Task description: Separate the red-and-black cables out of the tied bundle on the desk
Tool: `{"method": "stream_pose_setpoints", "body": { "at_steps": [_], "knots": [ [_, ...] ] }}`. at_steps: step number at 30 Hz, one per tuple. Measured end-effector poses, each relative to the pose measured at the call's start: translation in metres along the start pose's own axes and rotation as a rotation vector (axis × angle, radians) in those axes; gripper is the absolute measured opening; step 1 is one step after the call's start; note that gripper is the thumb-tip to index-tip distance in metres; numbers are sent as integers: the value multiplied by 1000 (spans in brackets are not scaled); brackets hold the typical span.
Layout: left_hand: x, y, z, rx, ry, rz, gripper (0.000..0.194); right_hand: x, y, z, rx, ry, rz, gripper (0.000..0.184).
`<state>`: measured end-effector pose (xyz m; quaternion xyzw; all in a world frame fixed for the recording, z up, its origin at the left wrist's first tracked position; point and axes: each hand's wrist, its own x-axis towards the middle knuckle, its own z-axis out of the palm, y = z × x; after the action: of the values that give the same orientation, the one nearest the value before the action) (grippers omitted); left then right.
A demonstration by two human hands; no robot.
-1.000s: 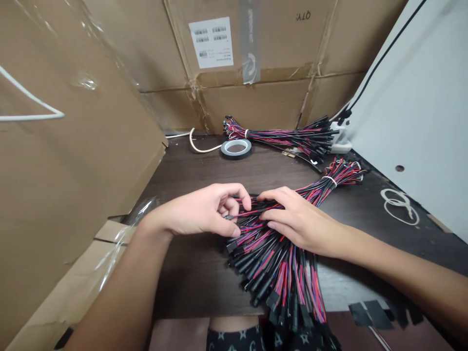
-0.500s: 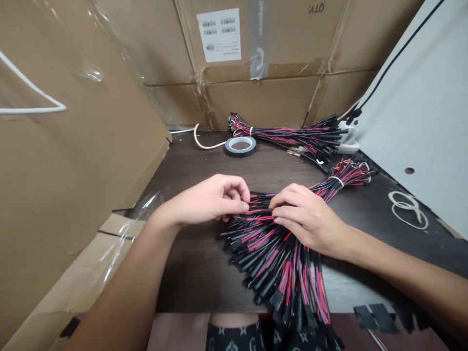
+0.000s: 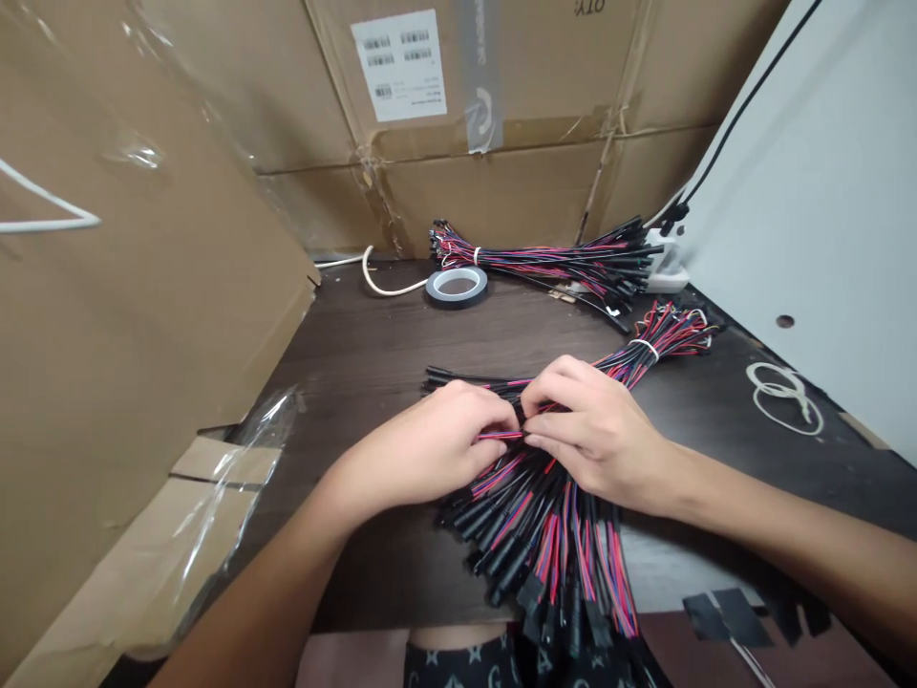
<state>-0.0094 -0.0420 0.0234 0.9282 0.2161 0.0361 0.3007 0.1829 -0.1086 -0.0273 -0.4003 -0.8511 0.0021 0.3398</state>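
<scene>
Between curled fingers (image 3: pixel 494 411), thin glossy wires (image 3: pixel 500 436).

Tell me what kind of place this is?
Probably a small work corner for sorting wires: there's a fanned-out wire bundle under both hands, another tied bundle behind it, and a tape roll on the dark table.

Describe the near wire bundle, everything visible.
The near wire bundle is many thin, plastic-looking wires, mostly red, black and blue-purple, some white at the far-right end. A narrow white tie cinches it near that end. The rest fans out over the dark table, ending in black sleeves and connectors, some past the near edge. The left hand pinches a few wires; the right hand lies across the middle, fingertips on wires, hiding part.
</scene>
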Motion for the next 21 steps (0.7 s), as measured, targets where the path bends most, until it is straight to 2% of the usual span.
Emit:
{"method": "stream_pose_setpoints", "body": {
  "at_steps": [2,5,11,16,21],
  "knots": [
    [0,-1,0,-11,1,-18,16,0,1,1,11,-7,24,19],
    [-1,1,-2,-65,41,-115,15,-1,3,3,65,-12,59,16],
    [-1,5,-1,-109,55,-186,16,-3,6,7,101,-115,-48,19],
    [0,6,-3,-314,41,-235,14,-2,5,6,83,-14,-90,19],
    [-3,6,-10,-469,127,-296,10,0,1,4,76,78,-45,15]
  ]
}}
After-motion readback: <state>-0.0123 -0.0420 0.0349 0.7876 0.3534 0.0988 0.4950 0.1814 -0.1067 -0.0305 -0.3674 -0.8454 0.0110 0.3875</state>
